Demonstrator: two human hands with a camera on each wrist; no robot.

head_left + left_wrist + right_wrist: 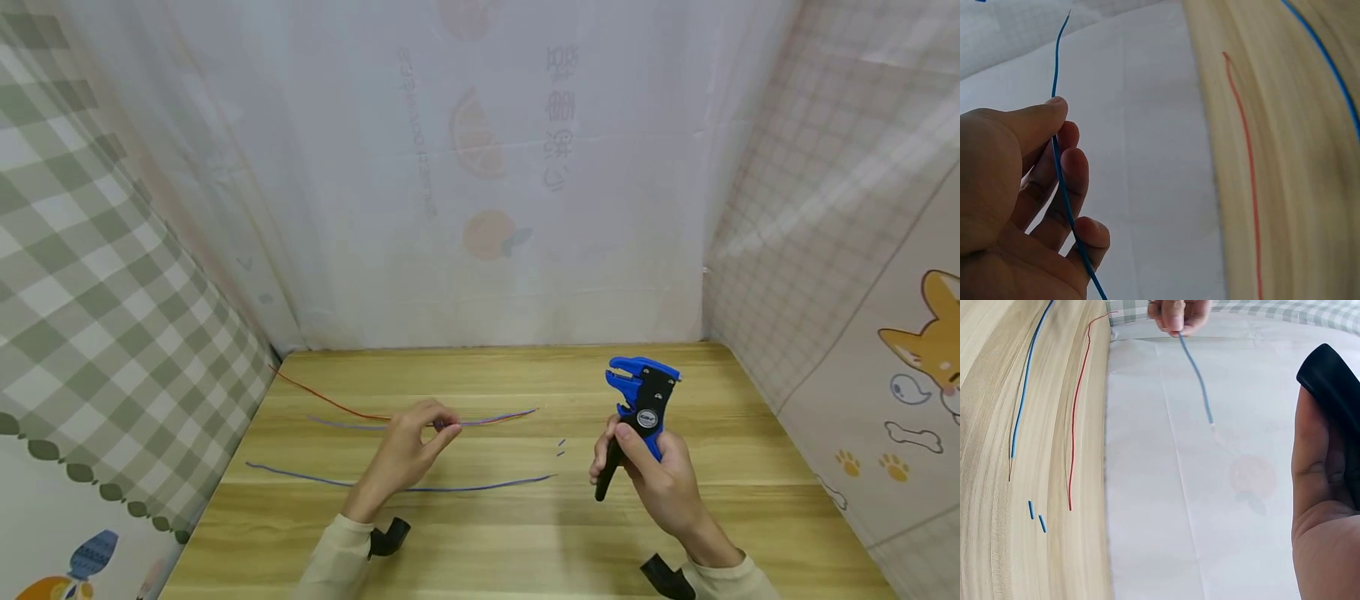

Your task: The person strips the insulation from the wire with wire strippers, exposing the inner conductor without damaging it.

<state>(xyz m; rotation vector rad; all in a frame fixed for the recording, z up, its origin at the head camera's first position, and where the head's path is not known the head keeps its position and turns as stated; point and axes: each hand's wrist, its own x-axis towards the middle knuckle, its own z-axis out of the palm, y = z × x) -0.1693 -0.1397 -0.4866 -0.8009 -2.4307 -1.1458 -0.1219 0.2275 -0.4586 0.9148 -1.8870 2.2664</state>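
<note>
My left hand [411, 442] pinches a blue wire [1057, 62] between thumb and fingertips, raised above the table. The wire's far end narrows to a thin, bare-looking tip, seen in both wrist views. In my right hand [660, 479] is a wire stripper [647, 396] with blue jaws and black-and-blue handles, gripped upright; only a black handle [1335, 387] shows in the right wrist view. No wire lies in its jaws. A red wire [1074, 419] rests on the table behind the held wire. Nearer the front lies another blue wire [480, 489], its right end bare.
Two short blue insulation pieces [1036, 515] lie on the wooden table [495, 550] between the hands. A white curtain [360, 275] hangs along the back edge. Checked cloth [127, 250] flanks the left side, a printed sheet [847, 400] the right.
</note>
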